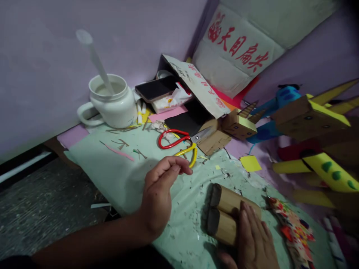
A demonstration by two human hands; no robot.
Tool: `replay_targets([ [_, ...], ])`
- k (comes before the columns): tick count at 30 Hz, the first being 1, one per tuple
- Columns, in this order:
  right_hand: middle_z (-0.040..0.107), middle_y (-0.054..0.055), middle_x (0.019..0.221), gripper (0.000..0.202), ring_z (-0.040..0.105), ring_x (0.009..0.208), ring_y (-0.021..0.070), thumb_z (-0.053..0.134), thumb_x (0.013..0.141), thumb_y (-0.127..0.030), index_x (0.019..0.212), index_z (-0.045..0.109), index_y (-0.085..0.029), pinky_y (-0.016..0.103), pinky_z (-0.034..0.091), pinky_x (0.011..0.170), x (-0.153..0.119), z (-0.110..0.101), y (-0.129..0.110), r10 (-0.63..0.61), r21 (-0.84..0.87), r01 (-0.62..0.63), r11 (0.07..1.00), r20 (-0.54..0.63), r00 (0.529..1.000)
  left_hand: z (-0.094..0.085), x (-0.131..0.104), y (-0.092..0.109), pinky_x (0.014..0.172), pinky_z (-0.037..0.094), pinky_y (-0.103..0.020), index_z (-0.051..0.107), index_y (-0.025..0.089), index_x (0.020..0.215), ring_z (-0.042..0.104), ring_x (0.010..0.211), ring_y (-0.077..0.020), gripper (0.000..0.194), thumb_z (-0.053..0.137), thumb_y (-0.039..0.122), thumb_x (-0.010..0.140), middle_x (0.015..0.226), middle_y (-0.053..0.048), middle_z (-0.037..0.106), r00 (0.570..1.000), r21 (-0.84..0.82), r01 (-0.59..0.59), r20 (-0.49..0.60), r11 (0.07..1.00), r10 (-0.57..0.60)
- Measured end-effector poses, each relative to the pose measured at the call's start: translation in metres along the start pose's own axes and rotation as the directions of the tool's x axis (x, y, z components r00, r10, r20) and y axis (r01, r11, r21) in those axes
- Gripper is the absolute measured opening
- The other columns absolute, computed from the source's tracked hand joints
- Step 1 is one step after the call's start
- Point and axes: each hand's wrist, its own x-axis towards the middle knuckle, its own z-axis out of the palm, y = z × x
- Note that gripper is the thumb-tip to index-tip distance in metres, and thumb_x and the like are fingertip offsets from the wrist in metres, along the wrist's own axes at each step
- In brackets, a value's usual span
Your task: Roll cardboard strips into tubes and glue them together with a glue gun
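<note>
Hands: two, left hand [159, 190] and right hand [254, 239]. Scissors [197, 137]: one pair (two handle loops, one red, one yellow). Cardboard rolls [227, 226]: two. Mug [119, 108]: one. Phone [157, 89]: one. Tissue packet [170, 103]: one. Box heads [305, 118] with drawn faces: two. Red-lettered carton panels [224, 69]: two. Markers [335, 239], right edge: perhaps two, too dim and blurred for sure count.

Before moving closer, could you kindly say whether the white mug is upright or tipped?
Upright: the white mug rests on its base, its open mouth facing up.
</note>
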Motion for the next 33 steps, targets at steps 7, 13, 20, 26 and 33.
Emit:
replay_targets([
  [7,0.003,0.020,0.157,0.079,0.021,0.138,0.0432,0.035,0.093,-0.043,0.148,-0.001,0.001,0.063,0.041,0.094,0.007,-0.010,-0.011,0.006,-0.057,-0.003,0.998,0.050,0.999,-0.001,-0.005,0.003,0.082,0.040,-0.025,0.067,0.021,0.082,0.056,0.083,-0.0141,0.020,0.048,0.019,0.089,0.078,0.001,0.064,0.992,-0.021,0.082,0.098,0.996,-0.080],
  [13,0.000,0.020,0.157,0.078,0.012,0.141,0.0387,0.030,0.095,-0.045,0.147,-0.001,0.003,0.062,0.033,0.101,0.008,-0.011,-0.012,0.000,-0.086,0.004,0.996,0.046,0.999,-0.001,-0.008,0.004,0.078,0.041,-0.024,0.067,0.021,0.081,0.057,0.078,-0.0134,0.021,0.048,0.019,0.088,0.073,0.002,0.065,0.987,0.006,0.087,0.133,0.996,-0.087],
  [20,-0.001,0.019,0.157,0.079,0.014,0.141,0.0374,0.028,0.094,-0.048,0.147,-0.001,0.003,0.057,0.035,0.100,0.011,-0.010,-0.014,0.018,-0.072,-0.016,0.997,0.023,1.000,0.003,-0.010,0.010,0.052,0.040,-0.022,0.068,0.016,0.062,0.054,0.051,-0.0106,0.015,0.064,0.019,0.076,0.053,0.001,0.060,0.917,0.455,-0.134,0.394,0.880,-0.064],
  [26,0.004,0.024,0.156,0.081,0.029,0.132,0.0410,0.025,0.094,-0.052,0.146,0.000,0.005,0.056,0.039,0.093,0.017,-0.010,-0.018,0.010,-0.058,-0.014,0.998,-0.064,0.998,0.016,-0.013,-0.001,0.051,0.036,-0.024,0.052,0.017,0.048,0.048,0.050,-0.0111,0.036,0.055,0.025,0.083,0.050,0.001,0.050,0.831,0.623,-0.433,0.555,0.651,0.022],
  [33,0.034,0.024,0.146,0.077,0.031,0.133,0.0353,0.024,0.095,-0.052,0.148,0.004,0.001,0.049,0.034,0.101,0.022,-0.014,-0.024,0.088,-0.019,-0.090,0.996,-0.093,0.992,0.036,0.000,0.013,0.039,0.027,-0.022,0.022,0.023,0.048,0.028,0.040,-0.0086,0.043,0.041,0.034,0.085,0.044,0.006,0.026,0.923,0.762,-0.251,0.374,0.597,-0.089],
])
